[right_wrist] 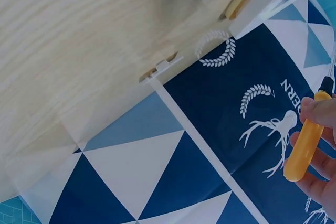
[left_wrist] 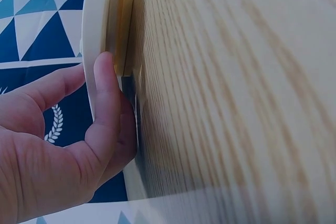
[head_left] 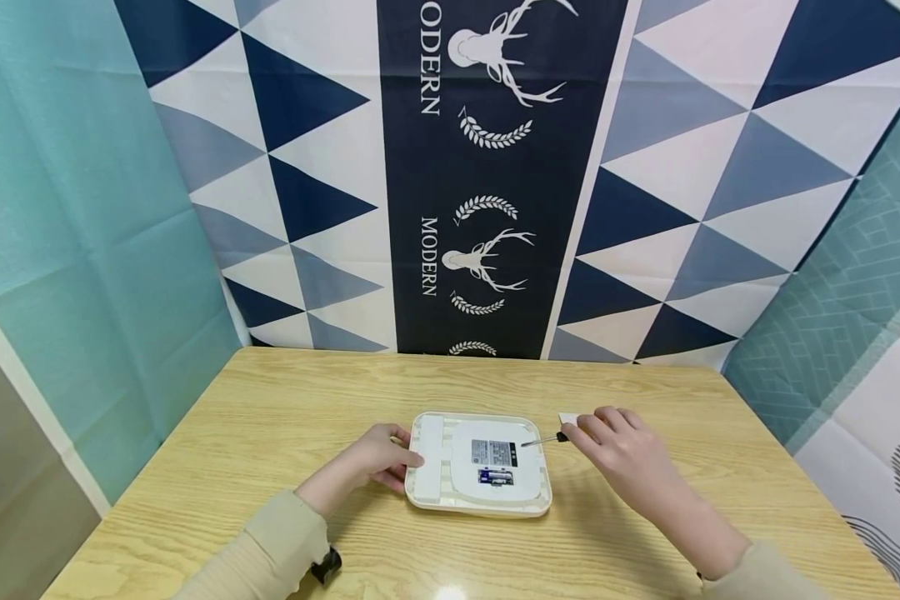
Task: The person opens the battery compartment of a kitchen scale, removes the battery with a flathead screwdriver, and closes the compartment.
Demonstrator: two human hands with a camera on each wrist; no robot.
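Note:
A white, rounded rectangular device (head_left: 450, 502) has its back facing up, with a grey-and-black label (head_left: 492, 452) and blue batteries (head_left: 496, 477) in an uncovered compartment. My left hand (head_left: 381, 457) grips its left edge, thumb over the top of the rim and fingers at the side and below. In the left wrist view the fingers hold the device's rim (left_wrist: 95, 30). My right hand (head_left: 621, 448) holds a screwdriver by its orange handle (right_wrist: 305, 148), below a black collar (right_wrist: 326, 85). The thin metal shaft (head_left: 542, 441) reaches left over the device, its tip close to the label's right side.
A small white plastic piece (right_wrist: 161, 67) lies on the wooden table (head_left: 285, 408), just beyond my right hand. A patterned cloth (head_left: 487, 183) hangs behind the table's far edge, and teal fabric (head_left: 97, 208) hangs on the left. A small black object (head_left: 326, 566) sits by my left sleeve.

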